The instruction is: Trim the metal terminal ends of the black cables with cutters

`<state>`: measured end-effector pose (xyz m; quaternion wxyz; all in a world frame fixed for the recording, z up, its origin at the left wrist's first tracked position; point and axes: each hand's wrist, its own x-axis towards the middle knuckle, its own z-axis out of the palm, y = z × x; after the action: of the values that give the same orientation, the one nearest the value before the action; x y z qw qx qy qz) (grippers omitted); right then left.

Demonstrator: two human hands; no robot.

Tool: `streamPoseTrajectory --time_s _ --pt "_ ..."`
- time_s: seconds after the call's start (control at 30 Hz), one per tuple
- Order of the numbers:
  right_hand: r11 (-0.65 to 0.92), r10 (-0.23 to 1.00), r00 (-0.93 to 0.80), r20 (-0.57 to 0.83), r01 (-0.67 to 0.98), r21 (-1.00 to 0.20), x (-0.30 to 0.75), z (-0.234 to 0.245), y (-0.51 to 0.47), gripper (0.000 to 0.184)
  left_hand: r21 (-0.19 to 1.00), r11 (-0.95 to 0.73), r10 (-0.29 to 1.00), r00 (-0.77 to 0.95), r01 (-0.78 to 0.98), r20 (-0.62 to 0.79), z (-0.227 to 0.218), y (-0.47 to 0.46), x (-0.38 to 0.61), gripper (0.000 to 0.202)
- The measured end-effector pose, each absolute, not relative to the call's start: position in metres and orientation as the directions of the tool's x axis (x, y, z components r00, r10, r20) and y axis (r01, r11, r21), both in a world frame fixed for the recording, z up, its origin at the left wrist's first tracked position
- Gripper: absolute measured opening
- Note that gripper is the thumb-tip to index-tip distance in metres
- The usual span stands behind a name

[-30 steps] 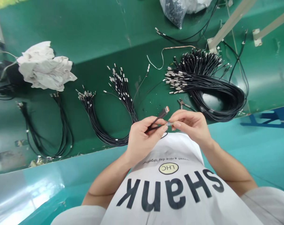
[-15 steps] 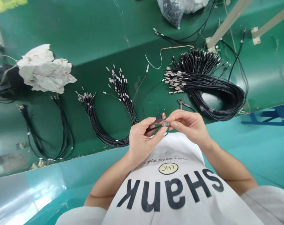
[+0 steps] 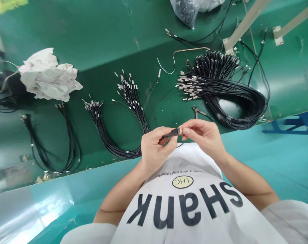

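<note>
In front of my shirt, my left hand [image 3: 156, 144] is closed round a black USB cable, with its plug [image 3: 176, 131] pointing right between thumb and fingers. The plug has a black body and a metal end with a bit of orange inside. My right hand [image 3: 203, 137] is closed in a pinch at that metal end, thumb and forefinger touching it. A thin loop of black cable [image 3: 180, 144] shows below the fingers. Whether a second cable end is still in my grip is hidden. Just beyond my right hand lies a pair of cutting pliers [image 3: 196, 110].
On the green table [image 3: 98, 37] lie several cable bundles: one at left [image 3: 70, 135], one in the middle [image 3: 105, 142], a large coil at right [image 3: 255, 105]. A white cloth [image 3: 48, 74], a plastic bag [image 3: 187, 13] and metal posts [image 3: 247, 25] stand farther back.
The plug has come down and turned level, its end now at my right fingertips. The clear-and-metal piece that I was pinching below it is no longer visible.
</note>
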<state>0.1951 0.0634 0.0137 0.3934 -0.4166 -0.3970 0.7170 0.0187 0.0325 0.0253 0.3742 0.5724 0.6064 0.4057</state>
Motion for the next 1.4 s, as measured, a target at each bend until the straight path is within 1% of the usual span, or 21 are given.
streamPoseTrajectory --time_s 0.07,0.2,0.37,0.43,0.5,0.57,0.63,0.7,0.77,0.8,0.87,0.97,1.03,1.07,1.13,1.17,1.2,1.23,1.27,1.3,1.4 --pt "-0.378 0.897 -0.334 -0.290 -0.239 -0.895 0.194 0.013 0.063 0.007 0.921 0.049 0.997 -0.066 0.385 -0.025 0.026 0.033 0.019 0.010" --pt "-0.391 0.893 -0.329 -0.307 -0.231 -0.891 0.193 0.012 0.062 0.008 0.935 0.114 0.993 -0.080 0.336 -0.092 0.031 0.034 0.021 0.010" --pt "-0.381 0.899 -0.307 -0.312 -0.195 -0.904 0.191 0.009 0.064 0.011 0.936 0.299 0.954 -0.082 0.189 -0.288 0.033 0.037 0.019 0.012" --pt "-0.357 0.908 -0.295 -0.299 -0.168 -0.919 0.191 0.008 0.065 0.012 0.928 0.359 0.933 -0.038 0.102 -0.357 0.027 0.040 0.016 0.014" --pt "-0.332 0.918 -0.271 -0.290 -0.123 -0.935 0.193 0.007 0.066 0.014 0.910 0.412 0.911 0.045 -0.046 -0.411 0.020 0.043 0.011 0.020" --pt "-0.304 0.927 -0.253 -0.277 -0.077 -0.949 0.196 0.008 0.066 0.013 0.872 0.449 0.894 0.109 -0.197 -0.435 0.012 0.048 0.007 0.027" --pt "-0.265 0.933 -0.267 -0.240 -0.059 -0.963 0.203 0.011 0.067 0.010 0.848 0.463 0.886 0.130 -0.258 -0.444 0.005 0.053 0.002 0.031" --pt "-0.211 0.935 -0.305 -0.180 -0.071 -0.975 0.212 0.015 0.068 0.008 0.856 0.463 0.886 0.142 -0.231 -0.441 -0.002 0.063 -0.004 0.033" --pt "-0.156 0.931 -0.346 -0.115 -0.096 -0.983 0.222 0.020 0.069 0.008 0.888 0.444 0.893 0.139 -0.121 -0.428 -0.013 0.078 -0.012 0.036" --pt "-0.138 0.926 -0.367 -0.089 -0.108 -0.985 0.226 0.022 0.070 0.009 0.904 0.426 0.900 0.122 -0.033 -0.419 -0.021 0.089 -0.016 0.037" --pt "-0.136 0.910 -0.409 -0.071 -0.132 -0.982 0.233 0.023 0.070 0.009 0.896 0.381 0.916 0.036 0.226 -0.399 -0.038 0.117 -0.026 0.039" --pt "-0.216 0.900 -0.410 -0.148 -0.124 -0.969 0.235 0.021 0.071 0.008 0.858 0.381 0.921 -0.064 0.344 -0.384 -0.059 0.158 -0.033 0.038" --pt "-0.267 0.913 -0.342 -0.223 -0.085 -0.960 0.232 0.015 0.074 0.012 0.840 0.371 0.927 -0.116 0.395 -0.356 -0.058 0.172 -0.029 0.035" --pt "-0.279 0.922 -0.299 -0.247 -0.067 -0.958 0.229 0.011 0.077 0.015 0.837 0.353 0.935 -0.128 0.418 -0.331 -0.054 0.171 -0.024 0.038" --pt "-0.284 0.938 -0.223 -0.267 -0.049 -0.958 0.224 0.002 0.082 0.017 0.851 0.293 0.955 -0.090 0.435 -0.282 -0.037 0.157 -0.008 0.043" --pt "-0.282 0.944 -0.194 -0.268 -0.050 -0.958 0.222 -0.002 0.084 0.018 0.888 0.222 0.969 0.013 0.402 -0.248 -0.027 0.144 0.001 0.040" --pt "-0.282 0.948 -0.172 -0.269 -0.051 -0.958 0.220 -0.006 0.086 0.019 0.929 0.184 0.958 0.154 0.320 -0.243 -0.017 0.131 0.010 0.036" --pt "-0.281 0.950 -0.156 -0.270 -0.052 -0.958 0.217 -0.009 0.088 0.020 0.952 0.185 0.927 0.278 0.242 -0.251 -0.009 0.116 0.018 0.036" --pt "-0.280 0.951 -0.148 -0.270 -0.053 -0.959 0.214 -0.011 0.088 0.021 0.961 0.202 0.904 0.341 0.190 -0.257 -0.002 0.104 0.024 0.036" --pt "-0.277 0.952 -0.149 -0.267 -0.051 -0.959 0.210 -0.013 0.088 0.022 0.962 0.210 0.899 0.353 0.175 -0.260 0.003 0.093 0.028 0.031" --pt "-0.259 0.949 -0.189 -0.251 -0.018 -0.966 0.202 -0.021 0.083 0.026 0.961 0.173 0.953 0.209 0.215 -0.218 0.004 0.073 0.029 0.017"
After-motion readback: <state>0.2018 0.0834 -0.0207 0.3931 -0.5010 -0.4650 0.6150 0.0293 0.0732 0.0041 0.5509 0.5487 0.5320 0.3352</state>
